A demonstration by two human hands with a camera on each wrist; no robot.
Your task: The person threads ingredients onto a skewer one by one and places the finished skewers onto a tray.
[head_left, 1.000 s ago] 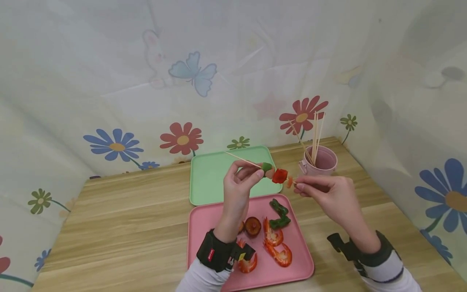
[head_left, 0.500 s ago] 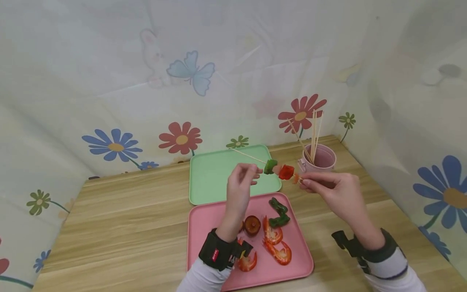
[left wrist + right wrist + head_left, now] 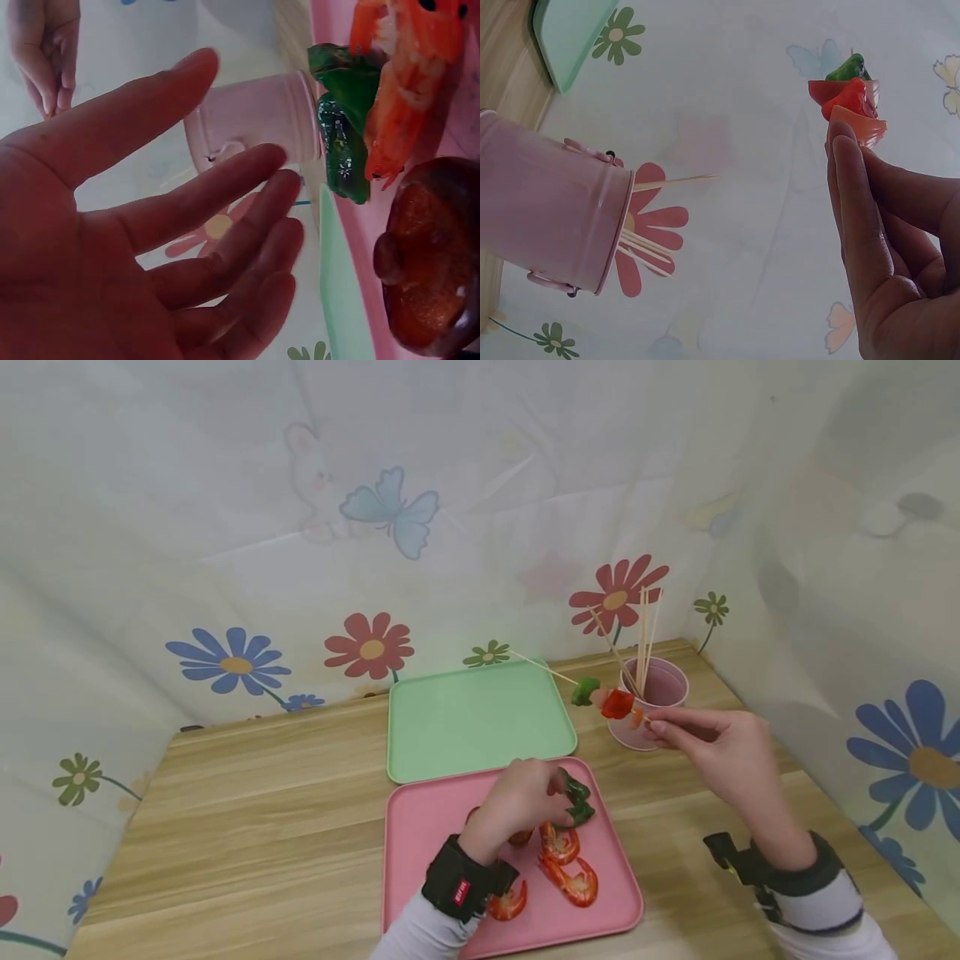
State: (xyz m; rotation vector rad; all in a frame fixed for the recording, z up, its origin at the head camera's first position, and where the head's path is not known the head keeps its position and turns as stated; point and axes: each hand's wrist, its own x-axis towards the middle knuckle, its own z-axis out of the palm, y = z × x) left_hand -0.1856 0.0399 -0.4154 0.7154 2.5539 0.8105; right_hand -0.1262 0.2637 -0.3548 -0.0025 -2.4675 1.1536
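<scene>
My right hand pinches the lower end of a bamboo skewer, raised and pointing up to the left. Threaded on it are a green pepper piece, a pinkish piece, a red pepper piece and an orange piece right at the fingertips. Over the pink tray, my left hand reaches toward dark green pepper pieces. In the left wrist view its fingers are loosely spread with nothing between them. A brown mushroom lies on the tray, mostly covered in the head view.
Several split shrimp lie on the pink tray. Behind it is a light green tray. At the back right of the wooden table, a pink pail holds several bare skewers. Patterned sheets surround the table.
My left hand has let go of the skewer and come down over the pink tray toward the green peppers. My right hand has drawn the loaded skewer to the right, in front of the pail.
</scene>
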